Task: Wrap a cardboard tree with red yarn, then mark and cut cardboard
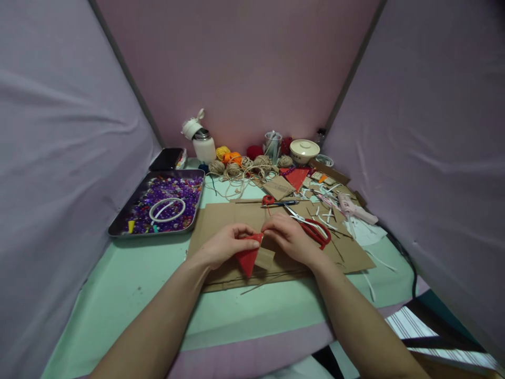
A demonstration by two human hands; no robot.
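Observation:
My left hand (226, 245) pinches a red triangle (248, 259) between thumb and fingers, its point hanging down. My right hand (290, 236) is closed at the triangle's upper right corner, fingertips pressed together; whatever they grip there is too small to make out. Just below the hands a small tan cardboard piece (264, 258) shows beside the triangle. Both hands are over a large cardboard sheet (213, 216). Right of my right hand lie red-handled scissors (321, 234). Beyond my fingers are a dark pen (281, 203) and a small red coil of cord (268, 200).
To the left stands a metal tray (114, 229) of purple beads with a white ring (167, 210) in it. At the back are a white jar (204, 149), yarn balls (232, 159) and a lidded bowl (304, 151). A pink glue gun (355, 210) lies right, among scraps.

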